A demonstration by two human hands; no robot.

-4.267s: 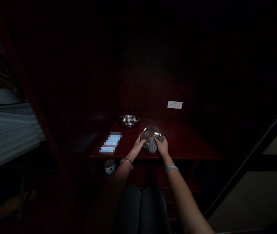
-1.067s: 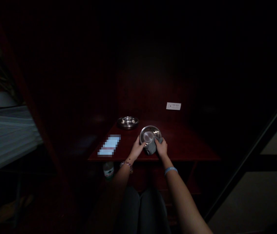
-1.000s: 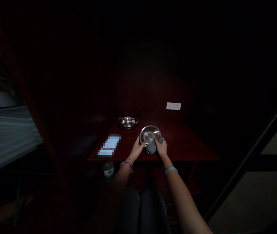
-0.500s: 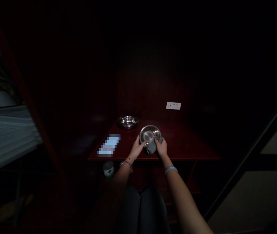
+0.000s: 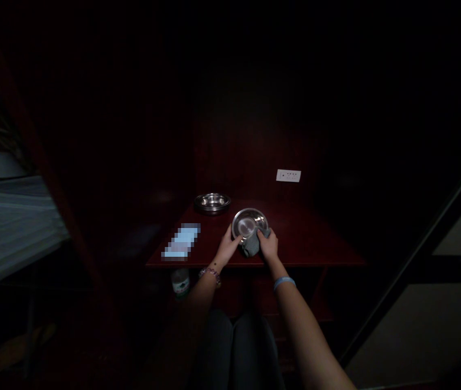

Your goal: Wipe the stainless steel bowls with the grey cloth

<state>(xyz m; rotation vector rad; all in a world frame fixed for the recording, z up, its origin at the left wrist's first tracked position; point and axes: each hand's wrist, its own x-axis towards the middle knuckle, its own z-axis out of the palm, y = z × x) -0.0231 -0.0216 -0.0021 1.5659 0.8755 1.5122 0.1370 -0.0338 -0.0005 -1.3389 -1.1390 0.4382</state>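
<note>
A shallow stainless steel bowl (image 5: 249, 223) is held tilted up near the front edge of a dark red wooden table (image 5: 307, 244), its polished interior turned towards the camera and catching a pale reflection along the rim. Its smooth, curved metal is gripped from both sides. The left hand (image 5: 227, 248) is partly closed, with its fingers (image 5: 235, 239) pressed against the lower left of the rim and wall. The right hand (image 5: 268, 245) is also partly closed and has hold of a bunched grey cloth (image 5: 251, 246), whose soft, crumpled folds are pressed against the bowl's lower right side. Whether the bowl touches the tabletop cannot be told, since its lower edge is hidden by the cloth and hands. Both forearms reach forward from the bottom of the view, with a beaded bracelet (image 5: 209, 275) on the left wrist and a blue wristband (image 5: 284, 283) on the right. A second steel bowl (image 5: 212, 202) rests upright towards the back of the table, well apart from the hands. To the left lies a flat rectangular item (image 5: 180, 242), too blurred to identify. A white wall socket plate (image 5: 288, 175) is fixed to the dark panel behind, and a plastic bottle (image 5: 180, 282) is seen below the table's front edge.
</note>
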